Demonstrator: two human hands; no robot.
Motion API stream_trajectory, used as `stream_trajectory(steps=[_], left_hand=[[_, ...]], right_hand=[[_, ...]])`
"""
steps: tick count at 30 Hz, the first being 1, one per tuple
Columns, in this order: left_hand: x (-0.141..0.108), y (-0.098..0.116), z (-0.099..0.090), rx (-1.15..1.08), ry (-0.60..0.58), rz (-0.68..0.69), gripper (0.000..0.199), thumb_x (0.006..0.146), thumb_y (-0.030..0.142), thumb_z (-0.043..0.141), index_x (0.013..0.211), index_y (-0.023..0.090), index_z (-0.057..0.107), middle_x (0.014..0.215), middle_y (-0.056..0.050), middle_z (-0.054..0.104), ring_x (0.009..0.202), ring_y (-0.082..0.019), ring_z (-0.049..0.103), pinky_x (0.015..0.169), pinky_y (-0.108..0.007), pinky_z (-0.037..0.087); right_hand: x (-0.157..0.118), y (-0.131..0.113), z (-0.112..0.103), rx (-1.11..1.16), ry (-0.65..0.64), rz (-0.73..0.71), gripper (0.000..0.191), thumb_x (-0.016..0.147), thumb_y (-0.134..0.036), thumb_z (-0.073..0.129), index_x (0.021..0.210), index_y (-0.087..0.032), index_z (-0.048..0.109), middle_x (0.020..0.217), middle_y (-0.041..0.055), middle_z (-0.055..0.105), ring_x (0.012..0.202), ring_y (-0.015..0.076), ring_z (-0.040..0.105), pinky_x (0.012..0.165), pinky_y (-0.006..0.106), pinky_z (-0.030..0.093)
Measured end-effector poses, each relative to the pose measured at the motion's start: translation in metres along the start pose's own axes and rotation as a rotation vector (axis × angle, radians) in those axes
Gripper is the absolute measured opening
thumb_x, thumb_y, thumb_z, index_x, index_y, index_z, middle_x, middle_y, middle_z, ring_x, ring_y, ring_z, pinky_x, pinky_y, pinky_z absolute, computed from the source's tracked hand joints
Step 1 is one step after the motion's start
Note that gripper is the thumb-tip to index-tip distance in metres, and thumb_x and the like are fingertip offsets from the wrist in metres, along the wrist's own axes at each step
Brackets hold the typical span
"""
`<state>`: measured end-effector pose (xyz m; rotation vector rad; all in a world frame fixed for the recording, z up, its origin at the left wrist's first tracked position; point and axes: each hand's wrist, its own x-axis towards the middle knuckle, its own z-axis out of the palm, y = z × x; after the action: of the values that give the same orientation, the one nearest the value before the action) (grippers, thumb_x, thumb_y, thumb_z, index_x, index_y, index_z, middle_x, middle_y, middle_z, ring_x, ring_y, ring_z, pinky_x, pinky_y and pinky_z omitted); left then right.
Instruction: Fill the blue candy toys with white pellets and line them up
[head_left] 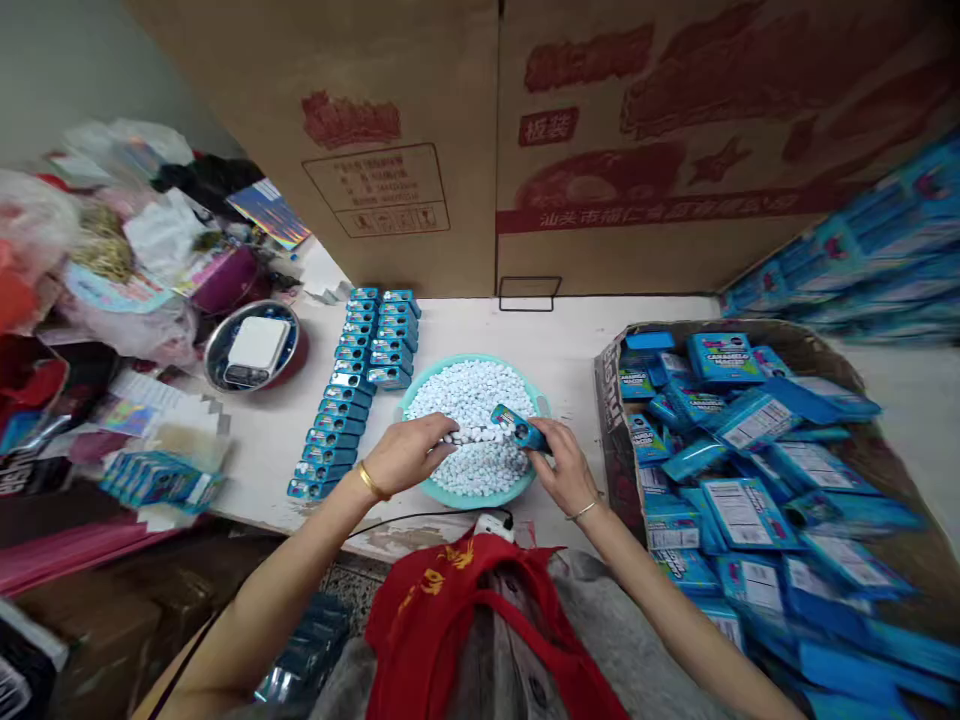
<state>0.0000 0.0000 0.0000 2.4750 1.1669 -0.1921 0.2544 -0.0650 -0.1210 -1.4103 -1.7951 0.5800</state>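
Note:
A mint-green basin [538,392] sits on the white table, filled with small white candies [480,385]. My right hand [564,466] grips a small blue box [519,428] over the basin's right side. The box is tilted, with one end pointing left. My left hand [409,452] reaches over the left part of the basin, thumb and fingers pinched together just above the candies. What lies between those fingertips is too small to make out. Left of the basin, small blue boxes [336,420] stand in two rows.
A worn cardboard carton [616,440] of flat blue boxes [750,512] stands at the right. Behind the basin rise large brown cartons [420,90]. A metal bowl [300,345] holding a white device [259,345] is at the left, beside cluttered bags [161,240].

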Motion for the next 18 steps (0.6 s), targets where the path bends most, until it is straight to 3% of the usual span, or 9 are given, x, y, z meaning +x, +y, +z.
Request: stream_trajectory(steps=[5,10,15,18], left_hand=[[0.006,0.017,-0.033,0.138,-0.079,0.042,0.019,0.092,0.03,0.049,0.105,0.018,0.057,0.104,-0.005,0.065,0.092,-0.02,0.062,0.073,-0.029,0.046],[0.01,0.037,-0.043,0.292,-0.12,0.044,0.014,0.091,0.023,0.048,0.097,0.016,0.058,0.097,-0.007,0.064,0.084,-0.02,0.063,0.066,-0.027,0.046],[0.002,0.051,-0.054,0.381,-0.064,0.096,0.016,0.089,0.01,0.044,0.092,0.014,0.059,0.086,-0.008,0.062,0.078,-0.019,0.061,0.066,-0.028,0.047],[-0.008,0.039,-0.058,0.285,0.038,0.09,0.016,0.09,0.019,0.045,0.095,0.016,0.06,0.09,-0.007,0.061,0.078,-0.018,0.061,0.068,-0.028,0.049]], right_hand=[[-0.001,-0.003,0.006,0.009,0.0,-0.028,0.042,0.086,-0.017,0.047,0.127,-0.024,0.049,0.119,0.0102,0.059,0.112,0.0268,0.053,0.098,0.05,0.045],[-0.002,-0.008,0.01,0.031,-0.021,-0.043,0.042,0.086,-0.015,0.046,0.127,-0.022,0.049,0.119,0.0111,0.058,0.113,0.0263,0.052,0.098,0.048,0.046],[-0.004,-0.01,0.019,0.097,-0.001,-0.013,0.04,0.087,-0.018,0.048,0.126,-0.023,0.05,0.119,0.0106,0.059,0.113,0.026,0.052,0.099,0.049,0.045],[-0.003,-0.014,0.023,0.17,0.018,0.023,0.038,0.087,-0.02,0.05,0.125,-0.023,0.051,0.118,0.0108,0.059,0.113,0.0249,0.053,0.099,0.046,0.044]])
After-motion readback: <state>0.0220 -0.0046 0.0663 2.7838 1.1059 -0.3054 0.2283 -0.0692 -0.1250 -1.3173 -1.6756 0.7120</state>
